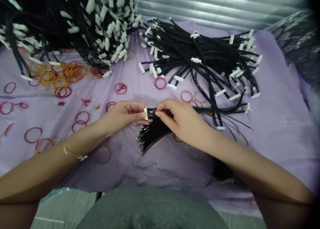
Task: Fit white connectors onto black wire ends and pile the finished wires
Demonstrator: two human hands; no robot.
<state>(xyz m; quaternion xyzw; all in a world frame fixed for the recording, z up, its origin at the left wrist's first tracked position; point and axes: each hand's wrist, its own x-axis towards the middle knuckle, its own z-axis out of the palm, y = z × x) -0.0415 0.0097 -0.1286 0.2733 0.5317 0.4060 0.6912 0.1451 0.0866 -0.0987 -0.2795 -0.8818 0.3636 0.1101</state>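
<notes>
So your left hand (122,115) has the small white rectangular plastic connector (146,113) pinched between thumb and fingers, and your right hand (178,117) is closed in a pinch on the thin black wires (225,110) just beside it. You've got it all above the purple cloth (142,92), right over a fanned bunch of black silver-tipped wires (153,134). Red rubber bands (82,117) lie loose to your left.

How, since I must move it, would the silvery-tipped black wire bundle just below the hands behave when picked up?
The wire bundle would probably flex, as it curves along its visible length. It may splay, since no tie shows on its visible part. The silvery tips might catch on one another, as they sit unevenly.
</notes>
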